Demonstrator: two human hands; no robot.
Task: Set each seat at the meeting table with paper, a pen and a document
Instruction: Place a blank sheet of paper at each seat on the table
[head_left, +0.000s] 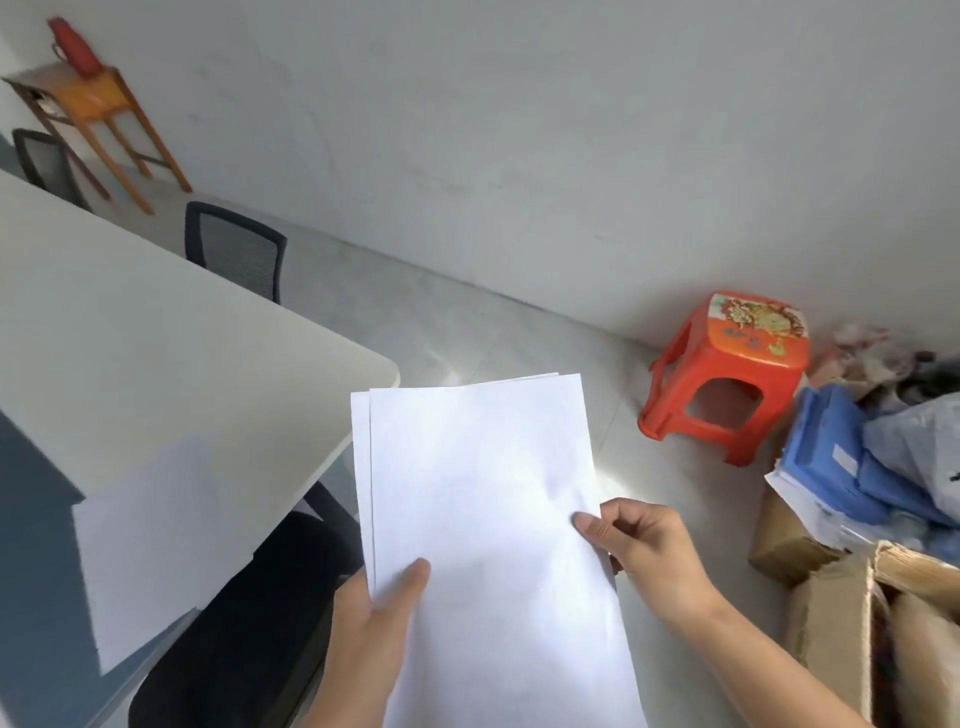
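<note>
**A:** Any containers?

**B:** An open cardboard box (831, 623) at four o'clock, cut off by the frame. Its inside is too dark to make out. Above it, at three o'clock, blue folders (826, 457) lie among crumpled bags.

**A:** What else is hidden?

**B:** The fingers of both hands sit under the paper, and the stack's lower edge runs out at six o'clock. A black chair (234, 639) at seven o'clock is partly tucked under the counter (156, 338).

**A:** And the paper?

**B:** The sheets (483, 493) are plain white with no print I can see, and their edges are fanned at the top left. They are held over the floor at six o'clock, just right of the counter's corner. The left hand (369, 639) grips the lower left with its thumb on top, and the right hand (649, 551) pinches the right edge. A single sheet (150, 545) lies on the counter at eight o'clock.
</note>
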